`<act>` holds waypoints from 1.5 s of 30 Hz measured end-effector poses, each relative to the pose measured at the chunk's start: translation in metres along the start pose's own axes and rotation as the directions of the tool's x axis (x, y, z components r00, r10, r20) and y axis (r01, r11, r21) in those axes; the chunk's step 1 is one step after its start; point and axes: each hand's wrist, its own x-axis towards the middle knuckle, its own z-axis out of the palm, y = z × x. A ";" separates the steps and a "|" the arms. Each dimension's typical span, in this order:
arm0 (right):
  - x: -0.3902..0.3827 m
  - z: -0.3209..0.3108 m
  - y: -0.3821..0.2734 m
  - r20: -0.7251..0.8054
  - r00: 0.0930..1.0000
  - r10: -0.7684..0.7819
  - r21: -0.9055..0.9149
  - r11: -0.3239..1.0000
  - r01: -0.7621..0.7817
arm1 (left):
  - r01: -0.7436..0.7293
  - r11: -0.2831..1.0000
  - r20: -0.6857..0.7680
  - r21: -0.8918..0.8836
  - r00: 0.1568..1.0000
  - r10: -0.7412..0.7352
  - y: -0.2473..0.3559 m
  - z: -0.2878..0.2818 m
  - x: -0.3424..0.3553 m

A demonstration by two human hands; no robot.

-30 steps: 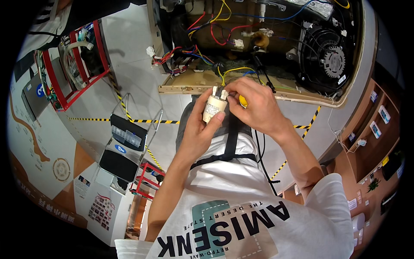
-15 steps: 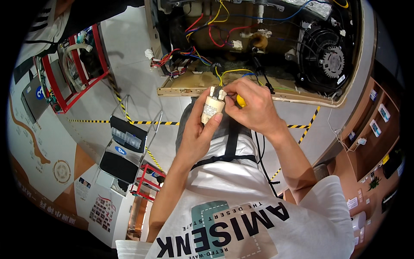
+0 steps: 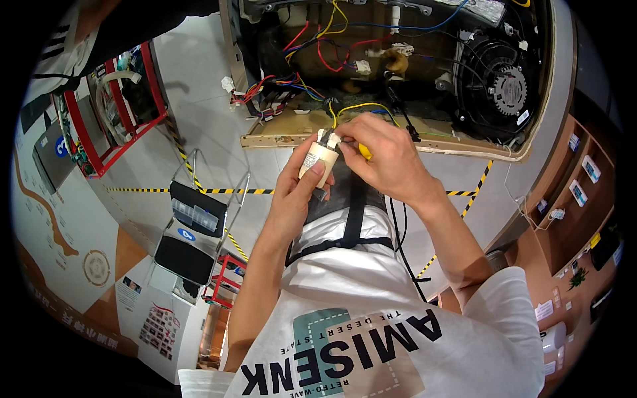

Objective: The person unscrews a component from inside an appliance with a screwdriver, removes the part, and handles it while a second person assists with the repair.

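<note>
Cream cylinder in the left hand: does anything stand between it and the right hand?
Nothing visible: the right hand is at the white connectors on the cream cylinder; the yellow object is to their right.

Smooth, plastic-looking cream cylinder [image 3: 322, 156]

At the left, a black chair [image 3: 184, 259] and a red-framed rack [image 3: 133, 145] stand near striped floor tape [image 3: 259, 192].

Striped tape [image 3: 259, 192] marks the grey floor [image 3: 192, 53]; a black chair [image 3: 184, 259] stands left, brown shelving [image 3: 557, 235] right.
</note>
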 end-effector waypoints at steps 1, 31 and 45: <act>-0.001 0.000 0.000 0.002 1.000 0.005 0.000 1.000 -0.005 | 0.002 1.000 0.009 -0.011 1.000 -0.002 -0.001 -0.001 0.001; 0.001 0.011 0.003 -0.165 0.985 -0.040 -0.033 0.999 0.035 | 0.001 0.993 -0.011 0.120 1.000 0.000 0.009 0.005 0.002; 0.005 -0.013 -0.011 -0.061 0.996 0.064 -0.080 0.994 -0.069 | -0.295 0.839 0.011 0.458 0.945 0.326 -0.003 0.021 0.004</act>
